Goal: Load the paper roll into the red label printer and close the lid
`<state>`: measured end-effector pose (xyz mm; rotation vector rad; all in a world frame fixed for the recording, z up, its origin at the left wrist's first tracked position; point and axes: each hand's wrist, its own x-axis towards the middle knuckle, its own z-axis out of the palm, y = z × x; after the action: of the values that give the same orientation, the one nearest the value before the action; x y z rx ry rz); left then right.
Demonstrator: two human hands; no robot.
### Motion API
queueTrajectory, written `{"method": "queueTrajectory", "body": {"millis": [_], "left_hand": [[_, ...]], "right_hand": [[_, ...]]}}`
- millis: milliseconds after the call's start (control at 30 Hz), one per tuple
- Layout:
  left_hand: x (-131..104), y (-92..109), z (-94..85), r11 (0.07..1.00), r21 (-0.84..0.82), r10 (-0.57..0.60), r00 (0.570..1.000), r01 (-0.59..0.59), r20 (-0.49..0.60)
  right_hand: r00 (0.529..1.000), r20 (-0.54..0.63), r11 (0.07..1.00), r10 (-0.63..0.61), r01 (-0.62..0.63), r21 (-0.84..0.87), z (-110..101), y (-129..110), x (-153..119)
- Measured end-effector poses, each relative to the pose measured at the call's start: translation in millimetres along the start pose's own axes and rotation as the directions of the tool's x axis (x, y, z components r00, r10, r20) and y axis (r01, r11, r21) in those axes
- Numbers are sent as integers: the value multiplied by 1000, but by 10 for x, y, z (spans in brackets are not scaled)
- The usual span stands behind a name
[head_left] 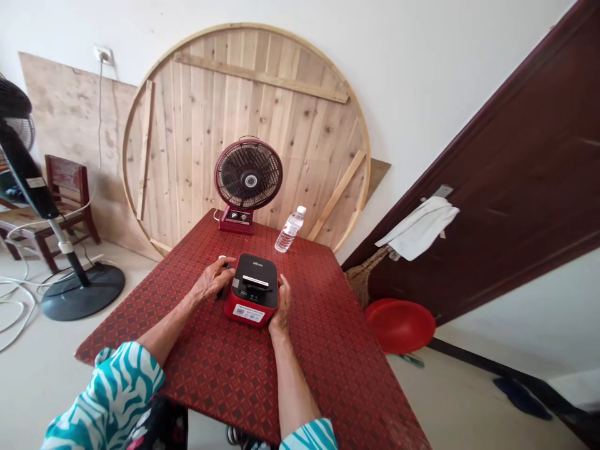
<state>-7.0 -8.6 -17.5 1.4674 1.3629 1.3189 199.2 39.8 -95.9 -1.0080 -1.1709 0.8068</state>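
Observation:
A small boxy device, red below with a black top [257,273], sits on the table in front of me and looks like a label printer. A pale strip lies across a slot in its top, and a white printed label is on the side facing me. My left hand [214,279] grips its left side, fingertips near the top edge. Something dark shows under that hand, too hidden to name. Along the right side, my right hand [281,306] is pressed with curved fingers, its thumb and fingertips partly hidden by the device.
The table [319,312] has a red patterned cover. Behind the device stand a dark red fan [248,175] and a water bottle [289,230]. A round wooden tabletop [290,119] leans on the wall. At right is a red basin [403,325]; at left, a pedestal fan [82,290] and chair [68,181].

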Motion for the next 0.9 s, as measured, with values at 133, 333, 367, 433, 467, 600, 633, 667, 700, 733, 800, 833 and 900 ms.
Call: {"method": "queueTrajectory", "body": {"millis": [133, 333, 367, 433, 467, 600, 633, 667, 700, 733, 800, 833, 900], "left_hand": [[31, 55, -45, 987, -59, -137, 971, 151, 194], [50, 32, -98, 959, -64, -247, 925, 276, 288], [49, 25, -100, 954, -76, -254, 919, 289, 301], [42, 16, -99, 943, -110, -267, 913, 313, 308], [37, 13, -95, 936, -130, -275, 912, 326, 305], [26, -6, -76, 907, -209, -293, 905, 365, 307], [28, -13, -73, 904, -220, -293, 905, 367, 307], [32, -20, -70, 901, -226, -294, 905, 370, 308], [37, -27, -67, 899, -229, -296, 905, 372, 307], [42, -33, -65, 899, -230, -298, 905, 373, 305], [50, -36, -61, 902, -224, -295, 905, 370, 308], [51, -33, -58, 905, -218, -291, 906, 365, 308], [44, -20, -45, 912, -203, -287, 908, 356, 304]], "right_hand": [[999, -9, 999, 47, -47, -7, 26, -18, 15], [998, -2, 998, 60, -60, 25, 63, -49, 16], [997, 1, 997, 71, -71, 33, 70, -44, 12], [996, -1, 995, 91, -91, 52, 89, -36, 1], [996, -7, 994, 94, -93, 61, 100, -36, -6], [997, -17, 993, 69, -67, 98, 139, -75, -41], [998, -20, 993, 64, -62, 102, 144, -87, -49], [998, -23, 993, 62, -60, 103, 147, -96, -57], [998, -26, 993, 63, -61, 100, 147, -101, -63], [997, -34, 994, 66, -62, 94, 145, -102, -67], [997, -39, 995, 72, -69, 77, 139, -91, -71], [997, -38, 995, 74, -71, 72, 135, -83, -71], [997, -28, 995, 73, -71, 71, 129, -67, -69]]}}
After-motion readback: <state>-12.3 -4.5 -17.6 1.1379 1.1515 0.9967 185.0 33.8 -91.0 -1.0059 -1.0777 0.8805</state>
